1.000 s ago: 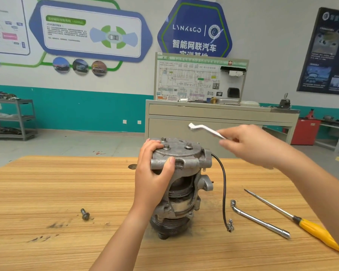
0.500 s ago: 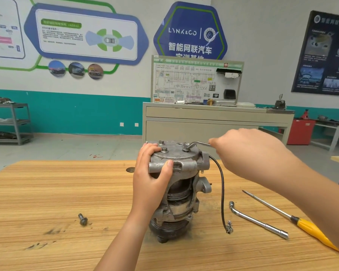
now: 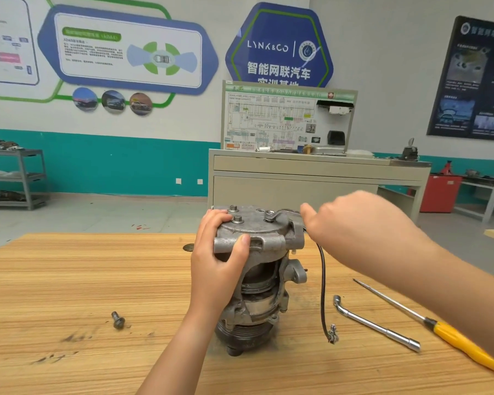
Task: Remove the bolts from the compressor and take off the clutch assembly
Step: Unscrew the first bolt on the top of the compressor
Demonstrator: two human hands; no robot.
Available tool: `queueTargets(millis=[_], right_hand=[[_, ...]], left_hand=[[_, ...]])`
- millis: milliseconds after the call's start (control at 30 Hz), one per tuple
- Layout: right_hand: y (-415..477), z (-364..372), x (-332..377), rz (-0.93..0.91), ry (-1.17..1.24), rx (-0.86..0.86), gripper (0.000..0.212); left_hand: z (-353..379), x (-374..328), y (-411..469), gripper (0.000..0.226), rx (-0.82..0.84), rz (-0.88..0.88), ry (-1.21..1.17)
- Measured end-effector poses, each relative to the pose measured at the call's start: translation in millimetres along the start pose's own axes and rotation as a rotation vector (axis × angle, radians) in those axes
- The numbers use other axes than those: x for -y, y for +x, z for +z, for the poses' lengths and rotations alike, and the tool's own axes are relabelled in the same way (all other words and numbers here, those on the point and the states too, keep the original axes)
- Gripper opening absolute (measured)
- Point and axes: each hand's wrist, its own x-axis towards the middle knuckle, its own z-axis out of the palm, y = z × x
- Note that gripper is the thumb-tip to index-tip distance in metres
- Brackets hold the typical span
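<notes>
Head cam: left hand (image 3: 217, 269) grips grey cast-metal compressor (image 3: 257, 226), right hand (image 3: 362, 226) pinches small silver wrench (image 3: 283, 214) on a steel top bolt (image 3: 269, 217). Loosening step, I reckon; next needs firm turning.

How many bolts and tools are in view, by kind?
Bolts seated in the compressor top: 3
Loose bolt on the table: 1
Small wrench in the right hand, on a seated bolt: 1
L-shaped socket wrench: 1
Yellow-handled screwdriver: 1
Total: 7
</notes>
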Motion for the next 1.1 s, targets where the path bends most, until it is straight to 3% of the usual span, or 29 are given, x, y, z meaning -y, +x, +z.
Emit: queueTargets(millis=[67, 200, 267, 333, 400, 467, 567, 633, 733, 767, 833, 900, 1000, 1100], right_hand=[[4.5, -8.7, -8.6, -0.047, -0.074, -0.037, 0.016], [11.6, 2.3, -22.9, -0.040, -0.070, -0.079, 0.016], [12.6, 22.4, -23.6, 0.018, 0.048, -0.117, 0.027], [10.0, 49.5, -21.7, 0.069, 0.248, -0.286, 0.034], [16.7, 76.7, -19.7, 0.133, 0.443, -0.510, 0.033], [42.0, 90.8, -16.7, 0.147, 0.539, -0.558, 0.025], [95.8, 85.8, -9.9, 0.069, 0.549, -0.545, 0.020], [125.5, 80.2, -7.0, -0.066, 0.530, -0.520, 0.029], [129.0, 74.0, -17.9, -0.224, 0.355, -0.480, 0.030], [122.4, 76.5, -22.9, -0.171, 0.359, -0.567, 0.025], [105.1, 79.2, -36.6, 0.178, 0.605, -0.735, 0.021], [86.4, 76.8, -48.0, 0.480, 0.878, -0.716, 0.024], [56.3, 58.4, -44.8, 0.415, 0.988, -0.679, 0.033], [21.4, 40.3, -28.1, 0.267, 0.701, -0.572, 0.046]], left_hand=[[0.0, -0.6, -0.6, 0.033, 0.002, -0.003, 0.004], [-0.2, -0.1, -0.2, 0.029, 0.006, -0.014, 0.000], [0.3, 0.8, 0.3, 0.025, 0.007, -0.011, 0.003], [0.4, 1.4, -0.2, 0.027, 0.013, -0.013, -0.001], [0.2, 1.3, -0.1, 0.035, 0.008, 0.000, 0.001], [0.2, 1.1, 0.0, 0.039, 0.003, -0.009, 0.006], [-0.9, 0.8, 0.1, 0.040, 0.003, -0.010, 0.006], [-1.1, 0.3, 0.4, 0.038, -0.001, -0.006, 0.011], [-1.5, -0.5, -0.5, 0.037, 0.010, -0.009, 0.003], [-1.7, -0.7, -0.6, 0.036, 0.016, -0.011, 0.001], [-1.4, -0.5, -0.6, 0.035, 0.020, -0.015, -0.002], [-0.9, -0.5, -0.7, 0.034, 0.015, -0.017, -0.002], [-0.4, -0.8, -0.6, 0.034, 0.011, -0.013, 0.002], [-0.1, -1.3, -0.5, 0.034, 0.009, -0.012, 0.003]])
